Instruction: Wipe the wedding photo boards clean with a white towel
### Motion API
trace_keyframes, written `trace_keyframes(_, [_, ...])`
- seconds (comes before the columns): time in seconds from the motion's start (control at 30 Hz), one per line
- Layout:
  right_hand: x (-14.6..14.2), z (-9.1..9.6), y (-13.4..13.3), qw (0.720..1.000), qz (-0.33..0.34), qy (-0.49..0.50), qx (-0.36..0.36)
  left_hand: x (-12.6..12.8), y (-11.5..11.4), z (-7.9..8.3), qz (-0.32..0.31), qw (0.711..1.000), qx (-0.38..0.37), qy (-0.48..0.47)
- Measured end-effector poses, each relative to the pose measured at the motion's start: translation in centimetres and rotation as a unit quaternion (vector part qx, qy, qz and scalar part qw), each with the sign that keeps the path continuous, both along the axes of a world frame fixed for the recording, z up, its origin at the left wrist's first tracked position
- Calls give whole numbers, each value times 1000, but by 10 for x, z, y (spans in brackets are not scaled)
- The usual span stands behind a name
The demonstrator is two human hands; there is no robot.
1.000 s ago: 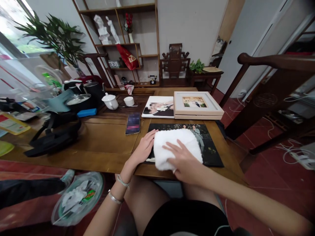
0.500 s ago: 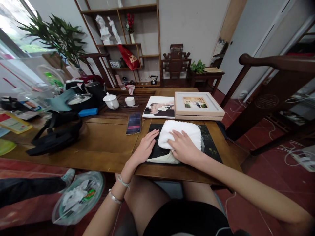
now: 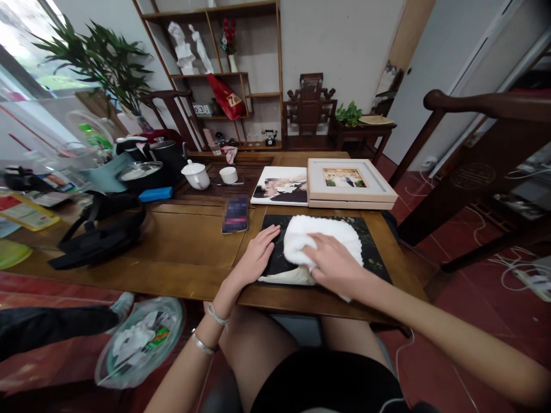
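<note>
White cloth [image 3: 322, 226]: bunched on top of the dark photo panel [image 3: 373, 246], covering the middle of its picture; a pale printed patch shows below it.
Photo panel: flat on the wooden table [image 3: 193, 241], near the front edge.
Right hand [image 3: 333, 261]: on the cloth, fingers spread over its top, not clenched.
Left hand [image 3: 256, 252]: at the panel's left edge, fingers extended and close together, laid flat, grasping nothing.
Beyond the panel: white-edged photo print [image 3: 279, 186], and just beside it, on its right, a pale picture frame [image 3: 353, 198].
Left of the print: smartphone [image 3: 235, 215], face up, near the left hand.
Farther left: white cup [image 3: 228, 174], white lidded teapot [image 3: 196, 175], blue block [image 3: 155, 194], black strapped bag [image 3: 103, 229].
Floor, left: lined waste bin [image 3: 142, 344]; another person's leg [image 3: 55, 328] beside it.
</note>
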State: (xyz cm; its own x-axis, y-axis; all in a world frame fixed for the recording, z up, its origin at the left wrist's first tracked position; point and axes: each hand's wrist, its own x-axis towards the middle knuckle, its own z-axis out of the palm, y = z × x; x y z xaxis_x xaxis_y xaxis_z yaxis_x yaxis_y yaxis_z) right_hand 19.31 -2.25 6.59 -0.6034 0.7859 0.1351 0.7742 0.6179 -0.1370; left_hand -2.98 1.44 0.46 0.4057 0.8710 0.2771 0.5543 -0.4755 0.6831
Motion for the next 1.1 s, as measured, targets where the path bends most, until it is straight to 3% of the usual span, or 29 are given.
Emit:
trace_keyframes(0.13, [6, 9, 57, 997, 35, 53, -34, 0, 0, 0, 6, 1000, -6, 1])
trace_keyframes(0.3, [-15, 25, 103, 984, 120, 94, -98, -1, 1, -1, 10, 1000, -4, 4])
trace_keyframes(0.47, [-44, 35, 119, 979, 156, 64, -118, -2, 3, -4, 25, 999, -3, 23])
trace_keyframes(0.57, [-44, 38, 116, 979, 160, 45, -115, -2, 3, -4, 23, 999, 4, 24])
trace_keyframes(0.77, [4, 35, 101, 986, 129, 25, -106, -1, 0, 0, 2, 1000, 9, 13])
trace_keyframes(1.0, [101, 17, 77, 997, 23, -7, -72, 0, 0, 2, -1, 1000, 6, 5])
trace_keyframes(1.1, [115, 8, 65, 998, -27, 7, -48, 0, 0, 1, 0, 1000, 6, 0])
